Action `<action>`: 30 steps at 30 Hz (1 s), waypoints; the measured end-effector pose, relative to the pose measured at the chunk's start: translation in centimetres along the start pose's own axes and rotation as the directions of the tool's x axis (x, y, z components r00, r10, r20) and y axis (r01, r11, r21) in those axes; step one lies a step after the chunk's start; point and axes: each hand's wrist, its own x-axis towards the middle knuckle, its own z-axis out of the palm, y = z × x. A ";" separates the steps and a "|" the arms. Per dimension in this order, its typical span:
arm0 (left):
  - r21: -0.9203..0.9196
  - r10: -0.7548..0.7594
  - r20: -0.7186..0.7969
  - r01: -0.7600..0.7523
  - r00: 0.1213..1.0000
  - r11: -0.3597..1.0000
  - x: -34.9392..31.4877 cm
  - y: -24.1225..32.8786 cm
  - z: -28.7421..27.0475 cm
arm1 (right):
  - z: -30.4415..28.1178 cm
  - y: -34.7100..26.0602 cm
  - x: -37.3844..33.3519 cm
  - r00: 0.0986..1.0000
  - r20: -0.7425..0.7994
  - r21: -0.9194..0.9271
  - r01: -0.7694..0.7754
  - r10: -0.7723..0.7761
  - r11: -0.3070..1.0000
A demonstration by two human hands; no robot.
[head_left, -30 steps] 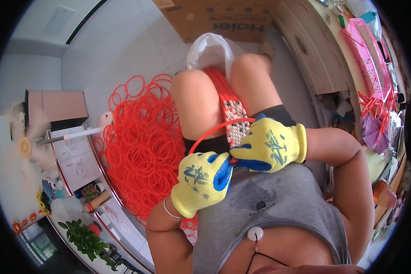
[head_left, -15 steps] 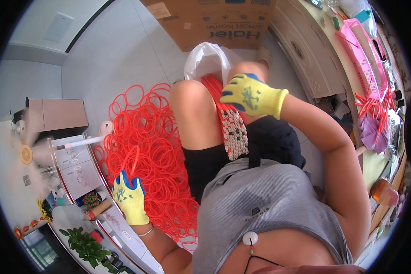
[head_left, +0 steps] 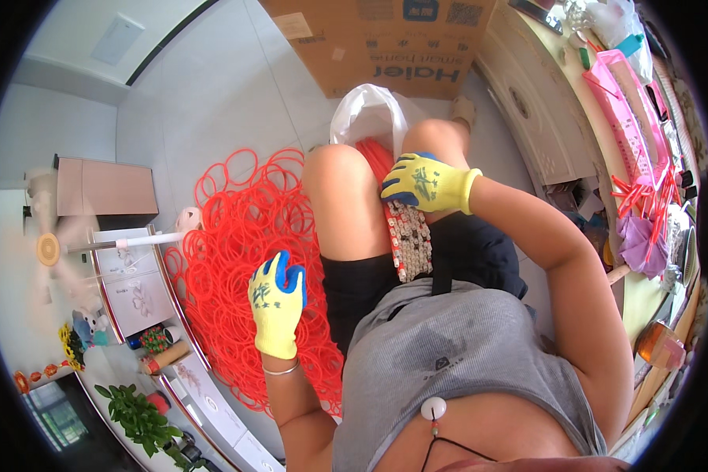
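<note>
My right hand (head_left: 426,184), in a yellow glove with a blue coated palm, lies closed over a long bundle of thin red strands (head_left: 376,157) between my thighs. Rows of pale, silvery pieces (head_left: 409,242) form the near end of this bundle. What the fingertips grip underneath is hidden. My left hand (head_left: 277,303), gloved alike, hovers above a large heap of loose red rings (head_left: 244,236) on the floor to my left. Its thumb and fingers are apart, and no ring shows between them. The bundle's far end reaches toward a white plastic bag (head_left: 366,106).
A large cardboard box (head_left: 385,47) stands ahead beyond the bag. On the right, a long cabinet top carries a pink basket (head_left: 617,102), red strips and small items. A white fan (head_left: 49,248), blurred, and drawers (head_left: 138,303) are on the left, near a green plant (head_left: 138,417).
My left hand has moved right, toward my leg, and the red ring it held is no longer in it. The right hand stays on the bundle, slightly nearer me.
</note>
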 end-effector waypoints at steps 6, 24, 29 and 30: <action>-0.171 0.150 -0.139 -0.173 0.979 0.970 3.0 4.6 0.6 | 1.0 -0.9 0.4 0.999 -0.020 -0.084 -0.049 0.048 0.995; -0.479 0.137 -0.193 -0.215 0.972 0.851 2.8 8.4 0.5 | -10.4 -3.1 -2.7 0.729 -0.489 0.489 -0.225 0.479 0.843; -0.678 0.105 -0.096 -0.142 0.990 0.722 3.5 10.7 1.4 | -16.4 -4.6 -4.7 0.664 -0.164 0.653 -0.482 0.730 0.585; -0.670 0.126 -0.079 -0.146 0.989 0.728 3.7 11.0 1.4 | -17.4 -6.1 -4.4 0.643 -0.114 0.604 -0.560 0.758 0.567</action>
